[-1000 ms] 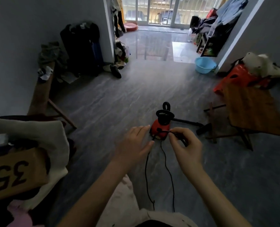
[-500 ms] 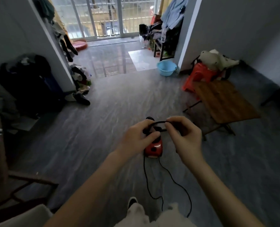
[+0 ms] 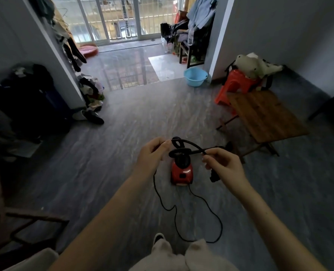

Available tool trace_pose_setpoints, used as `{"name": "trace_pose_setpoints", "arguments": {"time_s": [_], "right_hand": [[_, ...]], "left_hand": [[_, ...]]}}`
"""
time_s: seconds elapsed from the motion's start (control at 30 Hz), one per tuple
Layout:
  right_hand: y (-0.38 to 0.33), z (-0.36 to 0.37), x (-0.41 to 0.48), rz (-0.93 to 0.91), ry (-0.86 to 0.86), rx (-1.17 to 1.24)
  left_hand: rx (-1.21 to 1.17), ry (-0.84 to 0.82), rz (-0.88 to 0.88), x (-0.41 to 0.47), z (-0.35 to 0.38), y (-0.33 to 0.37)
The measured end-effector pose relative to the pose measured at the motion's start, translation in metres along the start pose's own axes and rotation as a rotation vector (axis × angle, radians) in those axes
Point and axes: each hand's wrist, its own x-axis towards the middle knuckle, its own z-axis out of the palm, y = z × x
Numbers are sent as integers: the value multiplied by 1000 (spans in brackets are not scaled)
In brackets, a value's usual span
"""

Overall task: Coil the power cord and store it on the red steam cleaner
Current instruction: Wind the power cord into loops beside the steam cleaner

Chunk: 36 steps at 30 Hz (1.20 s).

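Observation:
The red steam cleaner (image 3: 181,173) stands on the grey floor below and between my hands, its black handle and hose on top. My left hand (image 3: 152,153) pinches the black power cord (image 3: 189,143), which arcs across to my right hand (image 3: 224,165). My right hand grips the cord too, with the black plug end hanging below its fingers. From my left hand the cord drops to the floor, loops near my feet and runs back up to the rear of the cleaner.
A low wooden table (image 3: 264,114) and a red plastic stool (image 3: 234,85) stand to the right. A blue basin (image 3: 194,77) sits by the doorway. Dark bags and clothes (image 3: 25,98) pile up at the left wall, shoes (image 3: 90,115) beside them.
My hands have moved apart, stretching a length of cord between them. The view has risen and swung right, so the cleaner sits farther below.

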Motion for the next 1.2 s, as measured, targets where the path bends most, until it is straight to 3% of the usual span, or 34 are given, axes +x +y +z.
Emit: {"name": "trace_pose_setpoints", "arguments": {"time_s": [0.47, 0.7, 0.9, 1.03, 1.2], "right_hand": [[23, -78, -15, 86, 103, 98], [75, -89, 6, 193, 118, 119], [209, -59, 52, 289, 132, 103], [347, -19, 93, 338, 104, 127], [526, 30, 134, 387, 118, 220]], "left_hand": [[-167, -49, -121, -15, 91, 3], [-194, -77, -207, 14, 123, -48], [-212, -98, -280, 65, 135, -198], [-170, -58, -277, 108, 142, -338], [-310, -46, -353, 153, 164, -520]]}}
